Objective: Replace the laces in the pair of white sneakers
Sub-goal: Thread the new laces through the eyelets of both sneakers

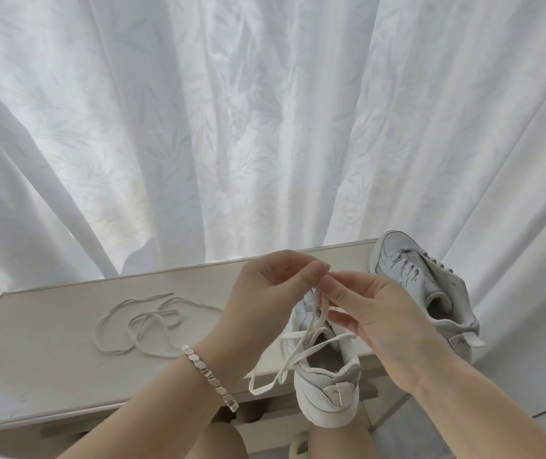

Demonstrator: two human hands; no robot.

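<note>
**Pale surface before a white curtain: both grips on one lace, right above the near sneaker**

A white curtain (232, 127) fills the background, and a pale wooden surface (49, 359) runs across in front of it. We see the near sneaker (328, 385) lying with its long axis from 12 to 6 o'clock, heel at 6 and hanging past the front edge. The left grip (265, 293) and right grip (374, 313) hover directly over its tongue, fingertips almost touching. Each is closed in a pinch on the held lace (311, 318).

From that pinch the lace drops toward 6 o'clock into the shoe, and its slack trails off toward 7 o'clock. The eyelets therefore lie straight below both grips, and neither hand is clearly nearer. We cannot tell which eyelet the lace feeds.

The far sneaker (411, 276) sits at 2 o'clock on the surface's end, well apart. A loose lace (152, 297) lies coiled at 9 o'clock beyond the left wrist, which wears a bracelet (210, 376). Nothing stands between grips and shoe. We judge the dangling slack and the overhanging heel to be the likeliest troubles.
</note>
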